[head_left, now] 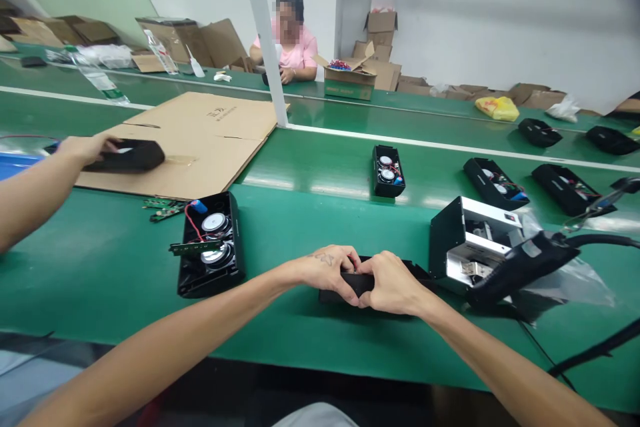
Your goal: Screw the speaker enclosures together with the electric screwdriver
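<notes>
A black speaker housing (327,295) lies on the green bench in front of me, partly covered by my hands. My left hand (333,272) grips its near wall, thumb outside and fingertips reaching inside. Close against it, my right hand (393,283) pinches the same wall with its thumb and fingers. What the fingertips touch inside the housing is hidden. To the left stands another open speaker housing (185,280) with two round speakers (215,223), a blue part (199,207) on red wires and a green circuit board (195,249) lying across it.
At right stands a black-and-white machine (453,240) beside a black arm-like device (525,270) and clear plastic. Several housings, one here (389,170), sit on the belt beyond. A co-worker's hand (87,150) holds a housing over flat cardboard (200,127). Another person (295,47) sits opposite.
</notes>
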A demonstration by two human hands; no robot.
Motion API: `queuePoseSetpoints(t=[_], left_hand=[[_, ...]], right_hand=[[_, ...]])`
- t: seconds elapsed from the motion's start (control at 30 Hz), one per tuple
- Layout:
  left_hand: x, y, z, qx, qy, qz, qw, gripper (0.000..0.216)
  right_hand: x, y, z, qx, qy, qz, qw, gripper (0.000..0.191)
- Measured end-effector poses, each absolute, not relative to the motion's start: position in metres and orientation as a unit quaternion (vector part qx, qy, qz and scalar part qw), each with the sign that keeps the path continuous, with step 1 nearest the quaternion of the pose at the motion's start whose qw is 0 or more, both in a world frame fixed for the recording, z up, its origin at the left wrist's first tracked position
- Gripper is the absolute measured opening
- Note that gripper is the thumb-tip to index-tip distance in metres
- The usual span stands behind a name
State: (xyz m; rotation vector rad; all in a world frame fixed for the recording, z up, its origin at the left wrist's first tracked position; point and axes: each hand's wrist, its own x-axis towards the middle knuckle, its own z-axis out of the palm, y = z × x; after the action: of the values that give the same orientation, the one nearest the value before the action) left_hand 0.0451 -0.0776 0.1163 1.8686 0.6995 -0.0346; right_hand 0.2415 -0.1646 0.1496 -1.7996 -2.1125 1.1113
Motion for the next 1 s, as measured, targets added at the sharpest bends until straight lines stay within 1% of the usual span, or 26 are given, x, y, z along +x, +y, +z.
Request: queuePoseSetpoints(t=[0.07, 0.13, 0.27, 0.4, 0.43, 0.47, 0.5, 0.53, 0.57, 0.6, 0.63, 0.67, 0.7, 0.73, 0.77, 0.8, 0.83, 0.87, 0.9, 0.93, 1.0], left_hand=[[0.044, -0.079, 0.117, 0.789, 0.289, -0.014, 0.542, 0.038], [0.044, -0.080, 0.117, 0.794, 0.284, -0.010, 0.538, 0.038], [0.044, -0.080, 0.115, 0.806, 0.281, -0.004, 0.520, 0.040], [0.043, -0.088, 0.118, 0.827, 0.283, 0.001, 0.485, 0.037], [0.042, -0.093, 0.119, 0.835, 0.285, 0.007, 0.470, 0.036], [0.040, -0.100, 0.120, 0.843, 0.287, 0.014, 0.455, 0.033], [0.038, -0.108, 0.119, 0.849, 0.289, 0.020, 0.442, 0.031], [0.035, -0.117, 0.117, 0.857, 0.289, 0.028, 0.425, 0.029], [0.032, -0.127, 0.112, 0.870, 0.283, 0.037, 0.402, 0.028], [0.028, -0.136, 0.106, 0.888, 0.271, 0.047, 0.368, 0.027], [0.025, -0.145, 0.099, 0.910, 0.252, 0.062, 0.324, 0.025], [0.021, -0.153, 0.090, 0.929, 0.232, 0.081, 0.276, 0.022], [0.018, -0.159, 0.081, 0.944, 0.212, 0.101, 0.230, 0.021], [0.015, -0.164, 0.073, 0.954, 0.198, 0.120, 0.191, 0.022], [0.012, -0.167, 0.065, 0.958, 0.190, 0.135, 0.166, 0.023], [0.010, -0.168, 0.058, 0.960, 0.187, 0.146, 0.149, 0.026], [0.009, -0.169, 0.053, 0.961, 0.185, 0.154, 0.139, 0.028], [0.008, -0.168, 0.050, 0.961, 0.184, 0.161, 0.131, 0.030], [0.008, -0.168, 0.048, 0.960, 0.184, 0.171, 0.127, 0.032], [0.008, -0.167, 0.047, 0.958, 0.183, 0.180, 0.126, 0.033], [0.009, -0.165, 0.046, 0.956, 0.182, 0.194, 0.126, 0.034]], right_hand=[[0.241, -0.168, 0.151, -0.597, -0.708, 0.370, 0.077, 0.008], [0.242, -0.169, 0.151, -0.593, -0.712, 0.368, 0.076, 0.006], [0.243, -0.166, 0.147, -0.588, -0.722, 0.360, 0.067, 0.010], [0.241, -0.174, 0.154, -0.580, -0.742, 0.331, 0.055, 0.007], [0.242, -0.181, 0.158, -0.576, -0.750, 0.320, 0.050, 0.010], [0.245, -0.189, 0.161, -0.574, -0.758, 0.305, 0.053, 0.018], [0.250, -0.199, 0.165, -0.575, -0.764, 0.283, 0.077, 0.026], [0.258, -0.211, 0.167, -0.585, -0.762, 0.249, 0.124, 0.033], [0.268, -0.223, 0.168, -0.603, -0.746, 0.199, 0.203, 0.037], [0.281, -0.236, 0.166, -0.624, -0.704, 0.134, 0.313, 0.033], [0.296, -0.248, 0.163, -0.650, -0.633, 0.054, 0.418, 0.024], [0.312, -0.258, 0.157, -0.670, -0.551, -0.016, 0.497, 0.019], [0.328, -0.266, 0.151, -0.674, -0.450, -0.086, 0.579, 0.023], [0.344, -0.273, 0.143, -0.674, -0.375, -0.131, 0.623, 0.038], [0.358, -0.277, 0.136, -0.692, -0.337, -0.133, 0.625, 0.055], [0.370, -0.278, 0.129, -0.716, -0.313, -0.122, 0.611, 0.069], [0.381, -0.278, 0.124, -0.747, -0.306, -0.088, 0.583, 0.076], [0.388, -0.276, 0.121, -0.774, -0.305, -0.039, 0.553, 0.075], [0.393, -0.273, 0.118, -0.787, -0.303, 0.014, 0.538, 0.071], [0.395, -0.269, 0.117, -0.784, -0.298, 0.062, 0.541, 0.064], [0.394, -0.260, 0.115, -0.748, -0.287, 0.117, 0.587, 0.054]])
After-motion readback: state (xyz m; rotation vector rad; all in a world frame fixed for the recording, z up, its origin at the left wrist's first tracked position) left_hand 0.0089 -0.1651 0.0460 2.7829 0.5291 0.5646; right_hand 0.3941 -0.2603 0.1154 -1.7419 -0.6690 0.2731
